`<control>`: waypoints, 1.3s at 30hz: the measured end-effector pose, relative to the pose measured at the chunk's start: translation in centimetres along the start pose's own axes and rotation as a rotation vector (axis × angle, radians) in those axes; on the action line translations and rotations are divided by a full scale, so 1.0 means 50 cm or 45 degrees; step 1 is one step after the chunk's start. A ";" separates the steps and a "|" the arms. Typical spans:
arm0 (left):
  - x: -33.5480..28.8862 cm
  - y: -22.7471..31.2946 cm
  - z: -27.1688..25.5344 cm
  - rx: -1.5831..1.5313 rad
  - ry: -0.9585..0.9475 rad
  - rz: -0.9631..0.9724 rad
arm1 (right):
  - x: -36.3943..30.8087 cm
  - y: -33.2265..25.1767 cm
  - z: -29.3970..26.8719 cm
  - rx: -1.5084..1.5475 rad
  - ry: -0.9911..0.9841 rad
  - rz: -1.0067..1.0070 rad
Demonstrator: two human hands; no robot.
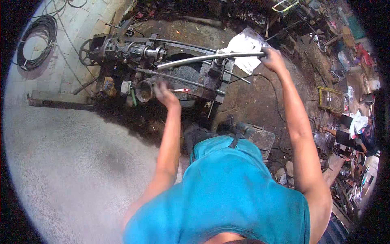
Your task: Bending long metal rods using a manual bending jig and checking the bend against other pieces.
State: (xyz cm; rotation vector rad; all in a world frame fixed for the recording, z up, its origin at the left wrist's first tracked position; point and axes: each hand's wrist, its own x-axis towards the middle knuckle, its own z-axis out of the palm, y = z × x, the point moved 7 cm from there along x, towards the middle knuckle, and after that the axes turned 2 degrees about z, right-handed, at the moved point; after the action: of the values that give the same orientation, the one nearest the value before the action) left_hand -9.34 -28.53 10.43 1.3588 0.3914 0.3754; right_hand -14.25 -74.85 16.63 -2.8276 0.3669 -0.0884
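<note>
My right hand [273, 60] is closed around the right end of a long grey metal rod [211, 57]. The rod looks slightly curved and reaches left over a dark, greasy lathe-like machine [154, 53] with parallel rails. Its free end hangs near the machine's spindle. My left hand [164, 95] is raised below that free end, apart from it, beside a round open metal can or ring [145, 91]. Motion smears its fingers. A thin red and white object [180, 90] shows just right of this hand; whether the fingers touch it I cannot tell.
A white sheet [245, 49] lies behind the rod. A coil of black cable [37, 42] rests on the pale floor at far left. A dark metal box [256, 138] stands near my waist. Cluttered tools and a yellow frame [331, 99] lie right, where another person [357, 128] is.
</note>
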 end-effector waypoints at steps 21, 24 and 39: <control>0.264 0.047 0.262 0.809 -0.036 0.473 | -0.108 0.047 0.105 3.267 0.924 0.460; 0.313 0.010 0.325 0.758 -0.188 0.360 | -0.158 0.005 0.091 3.239 1.124 0.446; 0.329 -0.015 0.555 0.509 -0.706 0.494 | -0.322 -0.155 0.103 2.910 1.757 -0.057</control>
State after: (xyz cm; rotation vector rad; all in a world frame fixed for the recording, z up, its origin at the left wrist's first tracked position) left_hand 18.37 -44.75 13.44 1.8638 -0.2802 0.2253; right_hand -27.44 -62.07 13.60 -0.2069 0.1307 -1.3121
